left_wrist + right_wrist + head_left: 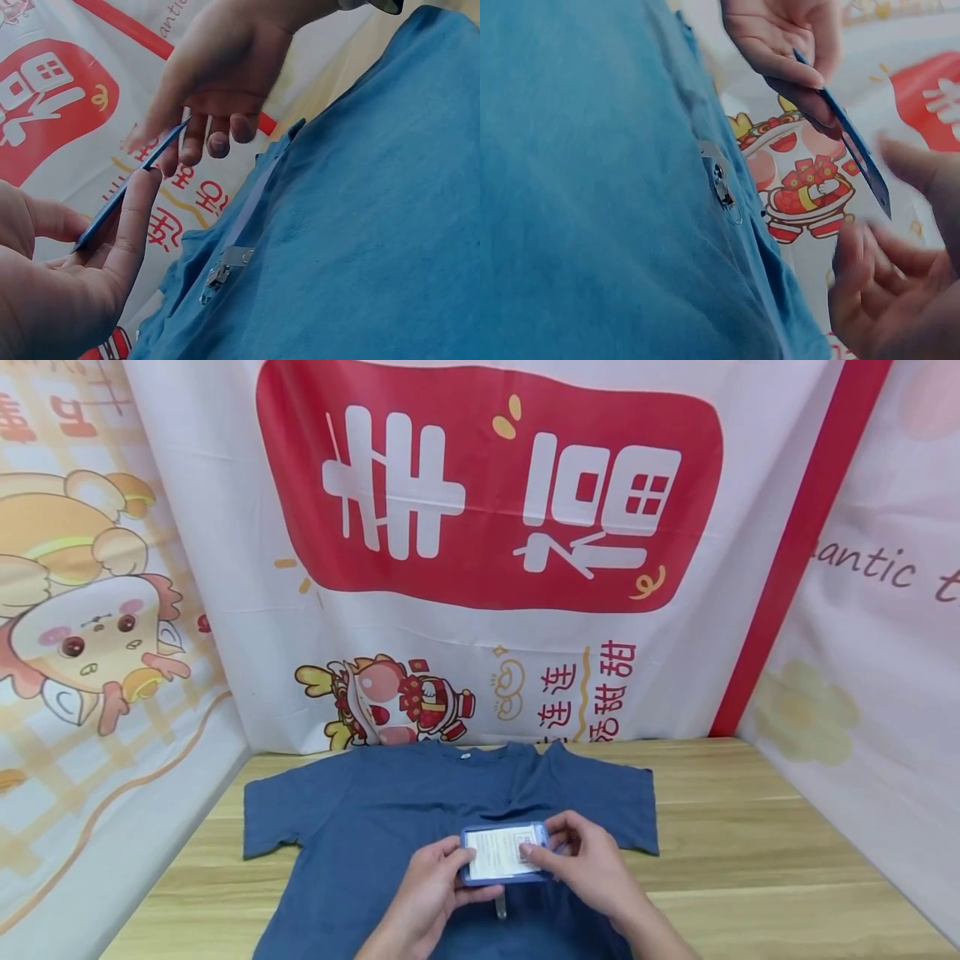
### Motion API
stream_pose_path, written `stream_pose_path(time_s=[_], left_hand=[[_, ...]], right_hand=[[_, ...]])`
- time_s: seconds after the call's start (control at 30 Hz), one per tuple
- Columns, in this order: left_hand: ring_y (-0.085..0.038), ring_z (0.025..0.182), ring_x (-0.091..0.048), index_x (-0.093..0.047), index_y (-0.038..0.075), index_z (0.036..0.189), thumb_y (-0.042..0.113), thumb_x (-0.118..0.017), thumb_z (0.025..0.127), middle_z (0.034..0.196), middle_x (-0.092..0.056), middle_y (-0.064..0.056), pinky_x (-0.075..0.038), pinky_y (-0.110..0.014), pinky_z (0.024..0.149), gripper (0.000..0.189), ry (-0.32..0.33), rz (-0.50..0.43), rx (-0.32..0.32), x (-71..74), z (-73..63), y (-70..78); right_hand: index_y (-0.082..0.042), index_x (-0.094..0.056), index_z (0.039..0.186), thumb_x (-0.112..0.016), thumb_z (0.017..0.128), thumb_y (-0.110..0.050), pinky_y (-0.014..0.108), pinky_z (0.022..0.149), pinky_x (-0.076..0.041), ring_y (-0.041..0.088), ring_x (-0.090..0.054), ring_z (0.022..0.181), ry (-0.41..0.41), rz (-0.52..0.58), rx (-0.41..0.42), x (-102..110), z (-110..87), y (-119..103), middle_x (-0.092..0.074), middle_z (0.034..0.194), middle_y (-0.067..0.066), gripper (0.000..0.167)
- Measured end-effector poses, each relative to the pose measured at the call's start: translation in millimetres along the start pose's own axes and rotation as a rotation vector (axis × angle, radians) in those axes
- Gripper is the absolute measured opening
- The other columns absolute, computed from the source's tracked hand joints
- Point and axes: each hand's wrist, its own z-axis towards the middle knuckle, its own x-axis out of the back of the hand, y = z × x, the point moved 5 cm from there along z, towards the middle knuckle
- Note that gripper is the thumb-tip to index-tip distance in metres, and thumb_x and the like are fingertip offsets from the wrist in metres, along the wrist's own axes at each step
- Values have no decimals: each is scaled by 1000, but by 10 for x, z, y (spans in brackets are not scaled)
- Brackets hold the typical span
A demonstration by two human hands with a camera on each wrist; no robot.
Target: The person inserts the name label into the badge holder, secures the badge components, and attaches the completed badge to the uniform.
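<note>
A blue-framed badge holder [498, 853] with a white printed card inside is held above a T-shirt. My left hand [431, 887] pinches its left end between thumb and fingers; in the left wrist view the badge holder [112, 204] appears edge-on. At the other end is my right hand [592, 864], its thumb in front of the card in the head view. The right wrist view shows that hand [900, 277] blurred, thumb and fingers spread around the end with gaps. A metal clip [217, 279] on a short strap lies on the blue T-shirt [360, 860].
The T-shirt is spread on a wood-grain table [750, 852], collar toward the back. A printed white cloth [225, 568] hangs behind the table, with more printed cloths at both sides.
</note>
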Motion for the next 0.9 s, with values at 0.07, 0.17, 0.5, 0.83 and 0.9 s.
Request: stream_pose_path(time_s=[0.07,0.17,0.5,0.83,0.9], left_hand=[[-28,115,-76,-40,-17,154,6,-41,114,139,-67,-29,-66,-43,94,46,5,-6,5,10,-2,10],[-28,114,-76,-40,-18,154,6,-40,114,140,-67,-30,-66,-42,94,47,15,-5,11,18,0,17],[-31,116,-76,-40,-17,155,6,-41,115,141,-66,-32,-66,-43,94,46,26,25,49,40,20,15],[-29,111,-77,-42,-18,153,3,-41,113,135,-69,-30,-67,-42,91,45,74,70,16,112,4,49],[-29,111,-77,-43,-17,154,3,-40,114,137,-68,-31,-67,-42,91,45,97,90,17,159,-2,87]], right_hand=[[-6,-72,115,-86,92,-39,28,59,-51,18,-61,72,-55,98,-51,-17,16,41,-70,89,5,43],[-3,-72,115,-82,97,-32,29,59,-52,19,-63,69,-90,170,-74,-33,28,63,-70,84,5,36],[-3,-71,103,-85,92,-16,28,56,-53,17,-60,65,-2,73,-22,-63,4,37,-68,80,4,23],[-7,-73,106,-82,97,-36,30,61,-54,17,-65,72,47,81,-29,38,104,146,-71,83,3,31],[-11,-76,107,-80,99,-37,31,69,-56,16,-66,82,108,-16,-3,157,144,173,-74,91,2,27]])
